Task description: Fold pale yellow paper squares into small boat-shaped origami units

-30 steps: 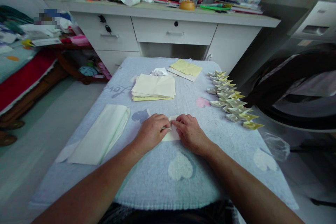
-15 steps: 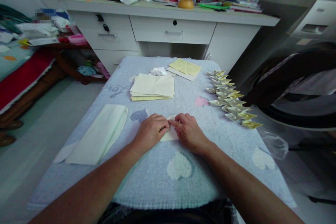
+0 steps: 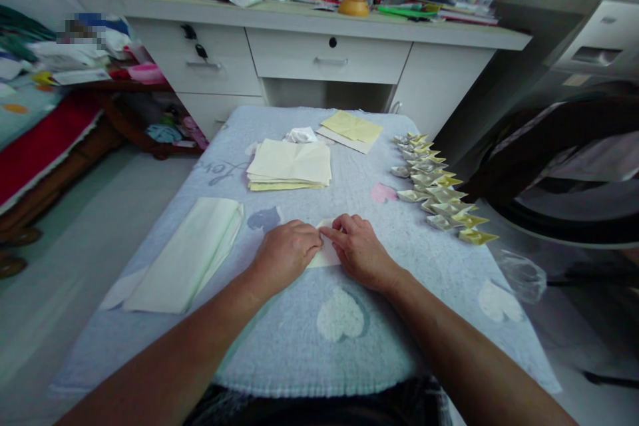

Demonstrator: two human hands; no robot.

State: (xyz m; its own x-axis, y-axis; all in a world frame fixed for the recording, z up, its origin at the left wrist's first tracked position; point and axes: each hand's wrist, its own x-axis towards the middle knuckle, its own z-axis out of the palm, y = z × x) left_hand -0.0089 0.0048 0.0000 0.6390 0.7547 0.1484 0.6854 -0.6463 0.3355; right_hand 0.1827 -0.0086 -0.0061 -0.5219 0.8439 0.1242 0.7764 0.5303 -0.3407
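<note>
A small pale cream sheet of paper (image 3: 327,257) lies on the cloth-covered table in front of me, mostly covered by my hands. My left hand (image 3: 288,247) is closed on its left part, fingers bent and fingertips at the upper edge. My right hand (image 3: 360,249) grips the right side, its index finger pointing left and touching the paper close to the left fingertips. The folds under the fingers are hidden. Beyond the hands lies a stack of cream and yellow sheets (image 3: 289,163). To the right stand several small folded paper boats (image 3: 434,190) in rows.
A folded pale green-white bundle (image 3: 187,256) lies left on the patterned tablecloth (image 3: 279,346). Yellow and white sheets (image 3: 352,128) and a crumpled white tissue (image 3: 301,135) sit at the back. Behind is a white desk (image 3: 329,56); a washing machine (image 3: 594,53) stands at right.
My left hand has shifted slightly, its knuckles turned over a little more onto the paper. The right hand stays almost in place.
</note>
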